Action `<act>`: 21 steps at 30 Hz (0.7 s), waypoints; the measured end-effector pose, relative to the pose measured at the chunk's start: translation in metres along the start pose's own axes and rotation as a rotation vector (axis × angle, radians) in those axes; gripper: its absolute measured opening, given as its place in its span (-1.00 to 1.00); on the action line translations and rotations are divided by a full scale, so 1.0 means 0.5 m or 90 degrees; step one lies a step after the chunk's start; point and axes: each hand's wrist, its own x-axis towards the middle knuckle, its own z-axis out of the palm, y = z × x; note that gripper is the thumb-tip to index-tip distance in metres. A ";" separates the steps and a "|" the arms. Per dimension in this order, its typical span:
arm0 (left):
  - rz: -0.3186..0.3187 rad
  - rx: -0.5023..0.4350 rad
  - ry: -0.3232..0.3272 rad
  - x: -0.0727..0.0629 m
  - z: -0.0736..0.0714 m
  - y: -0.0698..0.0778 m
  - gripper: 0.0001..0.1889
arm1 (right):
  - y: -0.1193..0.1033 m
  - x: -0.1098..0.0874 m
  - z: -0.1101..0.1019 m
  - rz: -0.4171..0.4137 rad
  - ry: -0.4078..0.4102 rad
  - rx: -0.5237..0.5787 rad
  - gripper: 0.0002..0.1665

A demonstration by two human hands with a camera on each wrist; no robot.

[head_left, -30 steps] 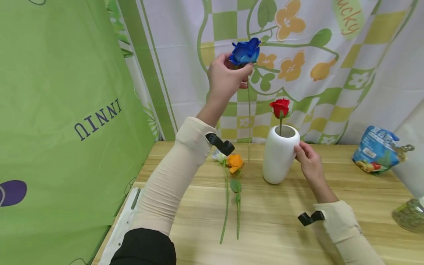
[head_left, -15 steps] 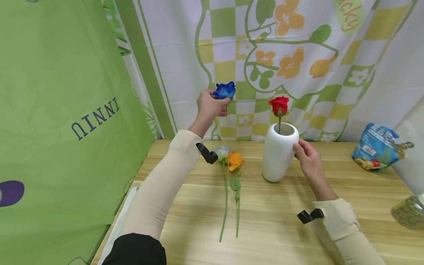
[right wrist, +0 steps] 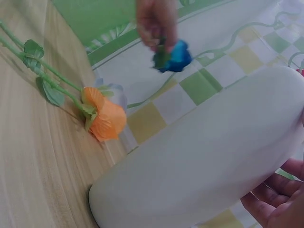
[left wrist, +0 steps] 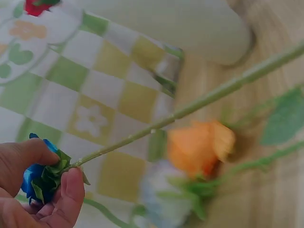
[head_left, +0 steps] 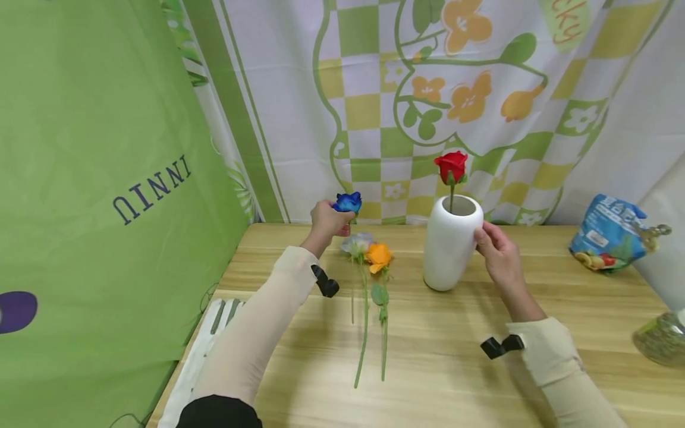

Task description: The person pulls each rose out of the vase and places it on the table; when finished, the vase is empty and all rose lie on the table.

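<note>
My left hand [head_left: 326, 222] pinches a blue rose [head_left: 349, 202] just under its bloom, over the back left of the table. In the left wrist view, the rose's long green stem [left wrist: 164, 122] slants away from the fingertips. With thumb in front and fingers behind, my right hand [head_left: 500, 261] holds the right side of a white vase [head_left: 448, 252]. The vase stands upright, and a red rose [head_left: 452, 166] rises from its mouth. Below the blue rose lie an orange rose [head_left: 379, 255] and a pale whitish-lilac rose [head_left: 355, 244], side by side on the table.
At the back right of the wooden table [head_left: 428, 368] stands a blue snack bag [head_left: 605, 235]. A jar [head_left: 662, 340] with greenish contents sits at the right edge. A patterned curtain [head_left: 364, 113] hangs behind, and green fabric [head_left: 96, 249] covers the left side.
The left hand has lowered the blue rose from high before the curtain, down and to the left, to just above the two lying roses. The right hand stays on the vase.
</note>
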 end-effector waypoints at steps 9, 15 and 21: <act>-0.052 0.086 0.042 0.010 0.011 -0.084 -0.45 | -0.002 0.000 -0.002 -0.013 -0.012 0.012 -0.79; -0.085 0.084 0.043 0.012 0.016 -0.115 -0.54 | -0.004 0.000 -0.003 -0.009 -0.007 0.011 -0.80; -0.109 0.108 0.036 0.014 0.016 -0.147 -0.64 | -0.002 0.002 -0.003 -0.001 -0.007 -0.008 -0.81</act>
